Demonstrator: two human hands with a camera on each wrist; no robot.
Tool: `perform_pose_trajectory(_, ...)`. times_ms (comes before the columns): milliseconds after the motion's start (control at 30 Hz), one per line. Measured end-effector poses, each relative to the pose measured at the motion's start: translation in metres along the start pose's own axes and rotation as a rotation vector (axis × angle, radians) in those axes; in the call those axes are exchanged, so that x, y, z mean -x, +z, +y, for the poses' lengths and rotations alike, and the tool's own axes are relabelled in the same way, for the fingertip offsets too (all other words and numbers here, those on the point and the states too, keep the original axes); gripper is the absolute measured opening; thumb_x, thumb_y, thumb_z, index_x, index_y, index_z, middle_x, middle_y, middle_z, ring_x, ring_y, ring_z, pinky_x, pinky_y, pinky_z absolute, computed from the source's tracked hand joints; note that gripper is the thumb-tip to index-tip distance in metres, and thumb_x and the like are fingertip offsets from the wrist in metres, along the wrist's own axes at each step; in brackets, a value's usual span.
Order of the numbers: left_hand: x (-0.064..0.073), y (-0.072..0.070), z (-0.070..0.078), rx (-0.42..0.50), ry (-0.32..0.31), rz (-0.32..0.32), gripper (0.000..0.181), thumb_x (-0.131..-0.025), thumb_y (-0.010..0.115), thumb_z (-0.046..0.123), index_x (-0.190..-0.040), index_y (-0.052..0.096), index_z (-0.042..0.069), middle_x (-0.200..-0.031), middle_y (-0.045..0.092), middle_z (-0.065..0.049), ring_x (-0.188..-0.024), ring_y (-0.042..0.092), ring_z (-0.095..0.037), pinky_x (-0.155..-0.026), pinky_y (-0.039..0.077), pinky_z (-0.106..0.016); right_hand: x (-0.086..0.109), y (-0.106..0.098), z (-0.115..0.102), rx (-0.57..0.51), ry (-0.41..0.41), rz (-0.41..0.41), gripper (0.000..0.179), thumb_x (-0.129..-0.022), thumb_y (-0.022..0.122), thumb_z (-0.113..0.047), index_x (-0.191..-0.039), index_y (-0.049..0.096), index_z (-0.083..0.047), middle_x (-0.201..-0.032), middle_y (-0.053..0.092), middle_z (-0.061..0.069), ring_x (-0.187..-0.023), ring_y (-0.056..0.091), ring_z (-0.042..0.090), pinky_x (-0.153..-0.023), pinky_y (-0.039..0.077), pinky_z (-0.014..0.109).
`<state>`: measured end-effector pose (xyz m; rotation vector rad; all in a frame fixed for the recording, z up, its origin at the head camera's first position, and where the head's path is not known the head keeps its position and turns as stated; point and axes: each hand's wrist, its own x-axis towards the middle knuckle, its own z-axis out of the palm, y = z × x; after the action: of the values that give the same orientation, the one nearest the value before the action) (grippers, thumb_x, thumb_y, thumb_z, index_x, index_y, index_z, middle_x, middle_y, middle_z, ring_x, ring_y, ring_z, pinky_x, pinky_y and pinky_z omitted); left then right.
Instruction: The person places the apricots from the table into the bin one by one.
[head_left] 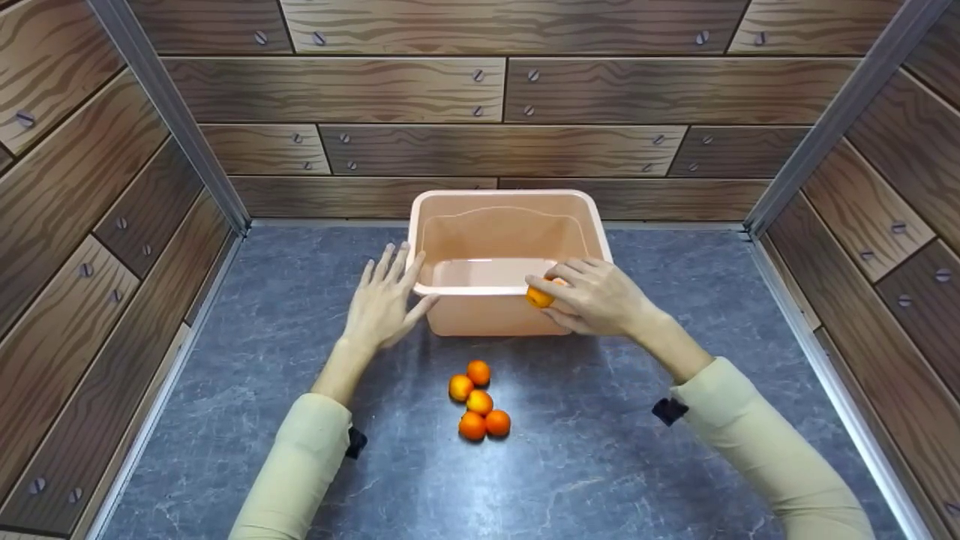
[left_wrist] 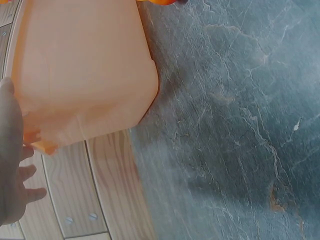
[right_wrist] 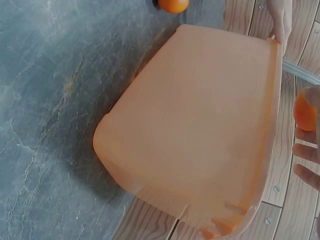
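A peach-coloured plastic tub (head_left: 487,315) stands near the back wall. My left hand (head_left: 381,304) rests at its near left corner, fingers spread and straight, thumb against the front rim. At the near right part of the rim, my right hand (head_left: 600,296) pinches a small orange (head_left: 539,294) between thumb and fingers. The same orange (right_wrist: 304,111) shows above the rim level in the right wrist view. Several more small oranges (head_left: 479,403) lie in a loose cluster on the table in front of the tub, between my forearms.
The grey marbled tabletop (head_left: 225,360) runs to wood-patterned walls (head_left: 420,90) at the back and both sides. Metal posts (head_left: 817,120) mark the back corners. A black strap (head_left: 670,410) shows at the right sleeve cuff, with another (head_left: 356,442) at the left.
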<state>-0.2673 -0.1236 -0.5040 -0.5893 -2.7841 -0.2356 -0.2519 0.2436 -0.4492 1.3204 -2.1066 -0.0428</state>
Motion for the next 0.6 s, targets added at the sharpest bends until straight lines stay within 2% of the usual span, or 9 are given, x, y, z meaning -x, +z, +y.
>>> perform_pose_trajectory(200, 0.0, -0.001, 0.0, -0.011, -0.001, -0.007, 0.078, -0.103, 0.046, 0.066, -0.165, 0.036, 0.019, -0.172, 0.035, -0.016, -0.162, 0.031, -0.039, -0.126, 0.034, -0.063, 0.001, 0.005, 0.009, -0.002, 0.006, -0.016, 0.05, -0.088, 0.081, -0.035, -0.133, 0.068, -0.016, -0.102, 0.075, 0.005, -0.088, 0.071, 0.026, -0.077, 0.063, 0.039)
perform_pose_trajectory(367, 0.0, -0.001, 0.0, -0.019, 0.0, -0.017, 0.078, -0.104, 0.045, 0.066, -0.166, 0.035, 0.019, -0.173, 0.034, -0.015, -0.162, 0.03, -0.039, -0.127, 0.034, -0.063, 0.0, 0.009, 0.016, -0.004, 0.02, 0.007, 0.052, -0.086, 0.083, -0.035, -0.132, 0.07, -0.015, -0.1, 0.074, 0.008, -0.084, 0.069, 0.028, -0.073, 0.062, 0.041)
perform_pose_trajectory(600, -0.001, 0.0, 0.001, -0.021, -0.006, -0.028, 0.078, -0.104, 0.043, 0.067, -0.166, 0.036, 0.019, -0.174, 0.032, -0.015, -0.163, 0.029, -0.038, -0.127, 0.034, -0.063, -0.001, 0.013, 0.027, -0.01, 0.048, -0.012, 0.045, -0.09, 0.079, -0.036, -0.13, 0.071, -0.015, -0.098, 0.074, 0.006, -0.084, 0.067, 0.026, -0.072, 0.059, 0.039)
